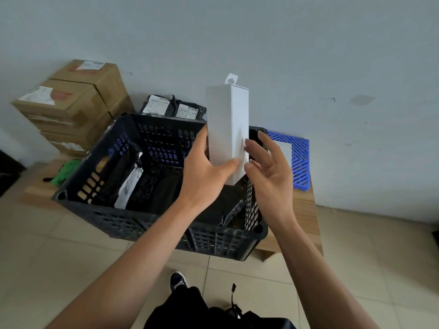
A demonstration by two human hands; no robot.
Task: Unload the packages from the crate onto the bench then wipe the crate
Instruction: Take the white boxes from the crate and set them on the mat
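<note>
Gripping white box upright above crate: left hand; right hand spread beside; black packages inside crate.

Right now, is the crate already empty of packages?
No, the crate still holds several black bagged packages, and the left hand holds a white box above it.

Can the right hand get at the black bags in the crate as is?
Probably yes: right hand is open and free beside the white box, which the left hand holds; crate is open-topped, bags uncovered.
</note>
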